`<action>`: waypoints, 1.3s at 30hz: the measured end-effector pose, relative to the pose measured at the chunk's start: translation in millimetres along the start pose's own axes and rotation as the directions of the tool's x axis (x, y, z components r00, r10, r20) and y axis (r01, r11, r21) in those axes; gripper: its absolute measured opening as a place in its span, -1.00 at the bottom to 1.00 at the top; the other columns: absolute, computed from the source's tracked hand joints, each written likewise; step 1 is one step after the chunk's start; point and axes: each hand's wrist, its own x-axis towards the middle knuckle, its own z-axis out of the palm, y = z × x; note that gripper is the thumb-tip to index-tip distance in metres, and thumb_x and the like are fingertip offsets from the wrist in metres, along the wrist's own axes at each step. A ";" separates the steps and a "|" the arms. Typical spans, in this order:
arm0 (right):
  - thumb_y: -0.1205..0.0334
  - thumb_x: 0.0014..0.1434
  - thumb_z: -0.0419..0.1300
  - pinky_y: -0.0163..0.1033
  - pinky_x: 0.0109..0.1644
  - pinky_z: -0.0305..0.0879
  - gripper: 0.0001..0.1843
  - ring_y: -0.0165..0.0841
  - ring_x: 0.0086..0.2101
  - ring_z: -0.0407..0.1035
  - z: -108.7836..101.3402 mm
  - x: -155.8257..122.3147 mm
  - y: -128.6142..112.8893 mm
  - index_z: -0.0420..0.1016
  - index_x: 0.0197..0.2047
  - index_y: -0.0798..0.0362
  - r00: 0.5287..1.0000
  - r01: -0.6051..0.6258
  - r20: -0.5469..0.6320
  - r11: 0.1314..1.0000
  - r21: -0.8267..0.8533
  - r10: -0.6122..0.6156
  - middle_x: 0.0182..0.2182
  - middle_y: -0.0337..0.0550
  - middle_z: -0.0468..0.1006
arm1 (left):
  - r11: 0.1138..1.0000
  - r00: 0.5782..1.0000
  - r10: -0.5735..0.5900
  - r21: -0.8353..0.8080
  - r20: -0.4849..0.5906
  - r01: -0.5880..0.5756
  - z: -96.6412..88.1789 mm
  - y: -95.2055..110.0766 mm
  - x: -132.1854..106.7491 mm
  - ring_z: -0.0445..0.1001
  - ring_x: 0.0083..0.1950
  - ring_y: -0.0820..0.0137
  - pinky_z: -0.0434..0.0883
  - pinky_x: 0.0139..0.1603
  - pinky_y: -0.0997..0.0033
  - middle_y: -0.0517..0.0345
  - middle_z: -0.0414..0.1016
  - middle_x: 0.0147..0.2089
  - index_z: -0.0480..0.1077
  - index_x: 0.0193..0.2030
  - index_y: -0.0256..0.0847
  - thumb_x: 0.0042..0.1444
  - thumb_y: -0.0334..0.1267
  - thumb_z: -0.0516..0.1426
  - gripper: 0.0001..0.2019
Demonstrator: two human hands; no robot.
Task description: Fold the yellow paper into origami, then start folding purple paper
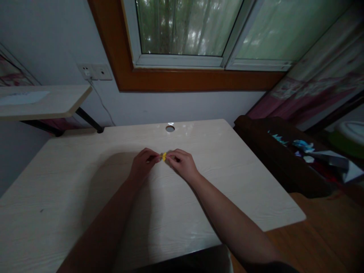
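The pale, wood-grained surface [176, 212] is crossed from the near side by both forearms [227, 210], angled inward so that the hands are brought together over its middle. By the left hand [143, 161] the left end of a small yellow piece [164, 156] is pinched between thumb and fingertips; by the right hand [183, 163] the other end is gripped in the same way. A fingertip hold is presumably used because the piece is too slight for a full grasp, and by being held from both sides it is probably steadied. The piece is seen just above or on the surface; which of these cannot be told. It looks bright yellow, narrow toward the left hand and broader beside the right, with its outline partly covered by the fingers; its material cannot be made out. Beyond the hands, a round hole [170, 129] is set near the surface's far edge, likely for cables. Farther back, a cord [102, 100] is plugged into a wall socket [87, 72] beside the wood-framed window [184, 30].
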 end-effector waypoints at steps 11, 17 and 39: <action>0.26 0.27 0.18 -0.30 -0.18 0.39 -0.86 -0.36 -0.27 0.49 1.0 -0.1 1.1 0.58 -0.18 -0.01 0.994 0.107 0.039 0.989 -0.105 -0.103 -0.25 -0.11 0.61 | 0.994 0.994 -0.107 -0.038 0.001 0.107 -2.3 -2.2 1.6 0.51 -0.39 0.45 0.48 -0.35 0.47 0.18 0.50 -0.38 0.49 -0.35 -0.18 0.12 -0.16 0.24 -0.86; 0.27 0.29 0.16 -0.28 -0.14 0.40 -0.85 -0.35 -0.23 0.50 3.0 -0.1 -1.2 0.58 -0.16 -0.02 0.992 0.118 0.057 0.986 -0.118 -0.112 -0.23 -0.11 0.62 | 0.978 0.984 -0.181 -0.105 0.005 0.180 -3.1 -2.7 3.1 0.53 -0.47 0.44 0.49 -0.39 0.46 0.22 0.51 -0.47 0.46 -0.37 -0.19 0.10 -0.16 0.24 -0.84; 0.10 0.23 0.20 -0.29 -0.36 0.36 -0.76 -0.40 -0.52 0.40 5.6 3.5 9.1 0.64 -0.16 0.02 0.975 -0.218 0.068 0.970 0.109 0.211 -0.37 -0.14 0.60 | 0.976 0.970 -0.219 -0.028 -0.101 0.218 -2.6 -7.6 3.2 0.54 -0.40 0.48 0.46 -0.31 0.45 0.19 0.46 -0.33 0.44 -0.32 -0.21 0.17 -0.20 0.15 -0.87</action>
